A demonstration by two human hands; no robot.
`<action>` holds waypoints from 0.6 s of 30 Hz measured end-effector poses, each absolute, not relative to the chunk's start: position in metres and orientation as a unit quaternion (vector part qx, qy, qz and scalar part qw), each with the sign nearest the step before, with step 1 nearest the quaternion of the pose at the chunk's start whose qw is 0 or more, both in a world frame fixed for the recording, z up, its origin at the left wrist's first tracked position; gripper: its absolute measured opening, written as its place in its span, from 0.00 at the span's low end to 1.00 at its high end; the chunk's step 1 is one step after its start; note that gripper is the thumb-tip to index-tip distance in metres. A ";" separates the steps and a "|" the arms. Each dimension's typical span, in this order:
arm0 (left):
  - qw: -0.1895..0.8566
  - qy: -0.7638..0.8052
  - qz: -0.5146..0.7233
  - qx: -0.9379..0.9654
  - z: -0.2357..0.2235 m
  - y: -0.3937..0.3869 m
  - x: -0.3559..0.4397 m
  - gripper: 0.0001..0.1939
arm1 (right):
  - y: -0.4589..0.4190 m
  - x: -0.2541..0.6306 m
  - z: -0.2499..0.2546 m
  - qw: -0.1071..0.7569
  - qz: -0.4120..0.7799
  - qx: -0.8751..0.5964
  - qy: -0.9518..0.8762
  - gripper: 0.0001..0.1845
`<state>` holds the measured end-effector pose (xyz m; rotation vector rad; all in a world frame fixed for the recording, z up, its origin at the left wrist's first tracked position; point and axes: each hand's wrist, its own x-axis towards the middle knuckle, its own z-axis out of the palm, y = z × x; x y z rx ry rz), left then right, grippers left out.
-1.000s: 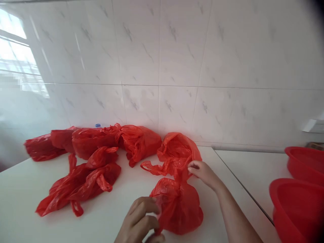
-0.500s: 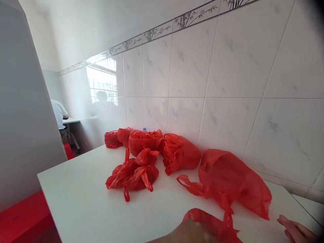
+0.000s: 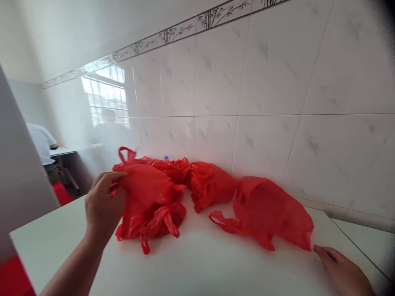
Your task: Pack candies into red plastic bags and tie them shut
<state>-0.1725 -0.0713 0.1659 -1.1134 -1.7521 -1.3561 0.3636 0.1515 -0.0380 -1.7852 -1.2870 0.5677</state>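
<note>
My left hand [image 3: 105, 197] pinches a red plastic bag [image 3: 148, 185] and holds it up over the left part of the table, one loop handle sticking upward. Below and partly behind it lies a heap of knotted red bags [image 3: 160, 222]. My right hand [image 3: 342, 267] is low at the right, thumb and fingers closed together at the lower right corner of a larger, crumpled red plastic bag [image 3: 274, 209]. That bag lies flat on the white table [image 3: 197, 267], its handle loop pointing left.
Along the tiled wall [image 3: 268, 144] sit a bundled red bag [image 3: 216, 185] and more red bags behind the raised one. A small blue cap [image 3: 166, 158] shows behind them. A grey partition [image 3: 21, 185] stands at left; beyond it a person in a white shirt [image 3: 40, 144] is by another table.
My left hand has gone from the front edge up and left, carrying a red bag over the heap. My right hand has come in to the large bag's corner. The view has shifted right.
</note>
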 end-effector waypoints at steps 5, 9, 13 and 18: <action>0.299 -0.744 -0.379 -0.461 0.097 -0.040 -0.236 0.10 | 0.132 0.345 -0.018 0.367 0.249 -0.712 -0.544 0.16; 0.256 -0.774 -0.335 -0.474 0.038 -0.026 -0.255 0.07 | 0.119 0.333 -0.009 0.353 0.244 -0.718 -0.548 0.16; 0.241 -0.796 -0.316 -0.456 0.015 -0.026 -0.263 0.09 | 0.103 0.317 0.010 0.391 0.141 -0.766 -0.490 0.21; 0.292 -0.801 -0.359 -0.380 0.027 -0.027 -0.248 0.15 | 0.080 0.253 0.021 0.406 0.060 -0.707 -0.576 0.23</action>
